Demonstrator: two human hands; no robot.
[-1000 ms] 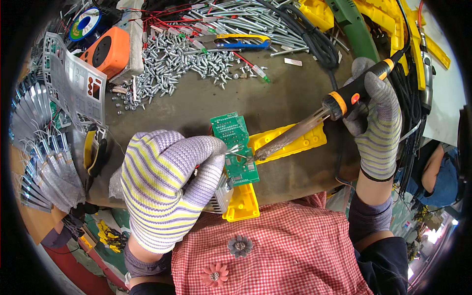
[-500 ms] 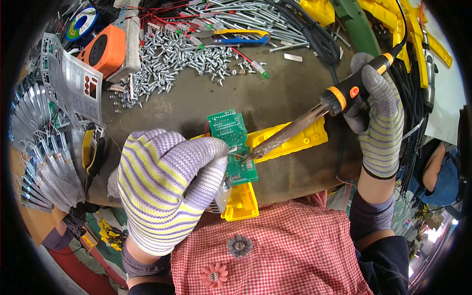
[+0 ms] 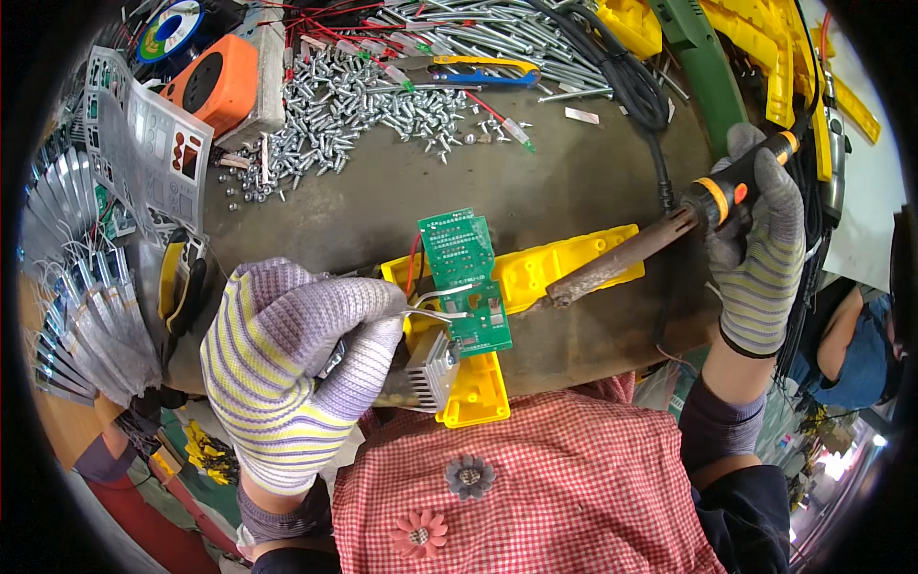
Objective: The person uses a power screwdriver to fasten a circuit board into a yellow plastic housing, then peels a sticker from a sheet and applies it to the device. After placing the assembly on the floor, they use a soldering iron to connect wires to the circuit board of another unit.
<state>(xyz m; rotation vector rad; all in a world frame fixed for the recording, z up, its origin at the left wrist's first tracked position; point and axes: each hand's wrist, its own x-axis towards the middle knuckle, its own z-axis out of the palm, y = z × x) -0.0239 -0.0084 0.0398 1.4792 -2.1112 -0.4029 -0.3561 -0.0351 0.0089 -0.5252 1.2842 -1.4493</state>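
Note:
My left hand (image 3: pixel 301 359), in a striped knit glove, pinches a pair of thin pale wires (image 3: pixel 435 314) whose ends reach over a green circuit board (image 3: pixel 457 253). Something shiny shows between its fingers, too hidden to name. The board lies across a yellow plastic housing (image 3: pixel 516 273), beside a finned metal heat sink (image 3: pixel 433 371). In my right hand (image 3: pixel 760 249), gloved alike, is a soldering iron (image 3: pixel 660 234) with a black and orange handle. Its dark tip points left and down, just right of the board and apart from it, over the yellow housing.
Loose screws (image 3: pixel 335 115), long bolts (image 3: pixel 507 43) and a blue-yellow utility knife (image 3: pixel 486 72) lie at the back. Left are an orange socket block (image 3: pixel 212 86), a solder spool (image 3: pixel 172 32) and yellow-black pliers (image 3: pixel 174 287). A black cable (image 3: pixel 631 86) and a green tool (image 3: pixel 703 67) lie back right.
The soldering iron has drawn back right, away from the board. My left hand has shifted slightly left, uncovering the two wires and the heat sink.

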